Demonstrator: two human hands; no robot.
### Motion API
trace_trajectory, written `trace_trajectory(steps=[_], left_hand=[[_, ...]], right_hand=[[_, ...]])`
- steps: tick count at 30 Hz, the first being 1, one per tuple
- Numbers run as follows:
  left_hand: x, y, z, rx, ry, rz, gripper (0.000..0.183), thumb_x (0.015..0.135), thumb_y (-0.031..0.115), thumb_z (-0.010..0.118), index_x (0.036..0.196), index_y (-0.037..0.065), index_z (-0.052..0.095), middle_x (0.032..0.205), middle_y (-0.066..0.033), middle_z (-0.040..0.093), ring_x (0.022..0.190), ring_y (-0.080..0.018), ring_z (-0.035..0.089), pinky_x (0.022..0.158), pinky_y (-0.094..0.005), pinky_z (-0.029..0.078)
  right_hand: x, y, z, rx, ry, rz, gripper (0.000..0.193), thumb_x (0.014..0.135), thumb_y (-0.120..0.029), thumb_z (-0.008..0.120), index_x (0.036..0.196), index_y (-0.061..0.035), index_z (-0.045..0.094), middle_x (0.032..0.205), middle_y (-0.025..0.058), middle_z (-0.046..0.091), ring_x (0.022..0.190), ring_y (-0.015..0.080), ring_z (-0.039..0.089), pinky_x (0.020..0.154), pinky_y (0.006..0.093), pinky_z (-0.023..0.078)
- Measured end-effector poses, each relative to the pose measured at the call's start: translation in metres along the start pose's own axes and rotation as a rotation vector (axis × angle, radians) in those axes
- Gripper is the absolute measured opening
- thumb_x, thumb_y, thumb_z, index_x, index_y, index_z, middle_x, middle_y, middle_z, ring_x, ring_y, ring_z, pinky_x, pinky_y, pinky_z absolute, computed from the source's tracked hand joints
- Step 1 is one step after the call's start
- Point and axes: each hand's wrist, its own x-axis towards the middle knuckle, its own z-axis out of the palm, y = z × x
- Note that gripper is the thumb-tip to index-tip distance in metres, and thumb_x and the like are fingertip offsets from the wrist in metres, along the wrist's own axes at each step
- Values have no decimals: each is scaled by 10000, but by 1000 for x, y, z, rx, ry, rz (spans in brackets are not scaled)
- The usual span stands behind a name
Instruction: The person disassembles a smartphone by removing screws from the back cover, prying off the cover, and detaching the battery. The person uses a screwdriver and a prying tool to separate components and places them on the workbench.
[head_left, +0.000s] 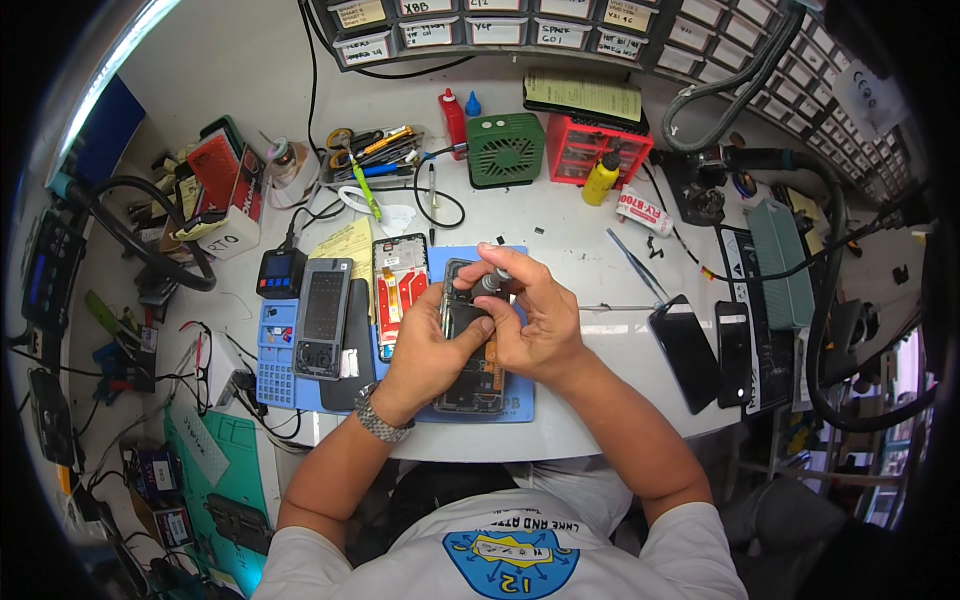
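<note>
An opened smartphone (pixel 468 398) lies on the blue work mat (pixel 520 408), its inner parts and an orange flex cable showing. My left hand (pixel 420 345) is closed on its left edge, with the thumb pressed over its middle. My right hand (pixel 540 330) pinches a small screwdriver (pixel 491 284) with a dark round handle above the phone's upper part; its tip is hidden. Left of my left hand are a phone screen assembly (pixel 400 290) with red and orange parts and a grey phone part (pixel 323 320).
A green fan box (pixel 505 150), a red drawer box (pixel 590 150) and a yellow bottle (pixel 601 180) stand at the back. Tweezers (pixel 636 262) and two dark phones, a wider one (pixel 685 352) and a narrower one (pixel 733 353), lie at right. Pliers and pens crowd the back left.
</note>
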Motion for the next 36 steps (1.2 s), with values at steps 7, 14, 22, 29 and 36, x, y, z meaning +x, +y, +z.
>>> trace_trajectory(steps=[7, 14, 22, 29, 36], left_hand=[[0, 5, -2, 10, -50, -13, 357, 989, 47, 763, 1317, -23, 642, 1189, -89, 746, 1077, -137, 705, 958, -300, 568], [1, 3, -3, 3, -57, 1, 383, 983, 66, 776, 1327, -29, 635, 1198, -92, 739, 1084, -128, 693, 955, -298, 560], [1, 3, -4, 45, -53, 5, 390, 981, 65, 776, 1331, -29, 631, 1192, -91, 741, 1074, -127, 696, 944, -293, 565], [1, 0, -5, 49, -53, -8, 375, 984, 60, 775, 1321, -20, 632, 1181, -84, 746, 1064, -122, 703, 927, -282, 569], [2, 6, -5, -30, -17, -136, 350, 972, 19, 779, 1290, -28, 640, 1193, -107, 759, 1072, -138, 722, 934, -300, 588]], right_hand=[[4, -4, -1, -158, 3, 12, 770, 848, 220, 678, 1515, -132, 523, 1297, 189, 567, 1033, 249, 751, 886, 329, 650], [4, 0, -2, -202, -44, -37, 833, 817, 232, 676, 1532, -145, 474, 1345, 206, 527, 1017, 250, 748, 808, 333, 652], [6, -2, 1, -131, -27, -44, 876, 819, 245, 671, 1562, -172, 470, 1275, 184, 536, 954, 231, 681, 776, 322, 625], [5, -3, 1, -135, -57, -31, 860, 816, 205, 747, 1545, -138, 446, 1260, 180, 551, 1047, 212, 695, 853, 333, 636], [1, 2, 2, 187, 112, 243, 854, 886, 224, 625, 1618, -82, 311, 1275, 163, 524, 1061, 210, 696, 919, 341, 637]])
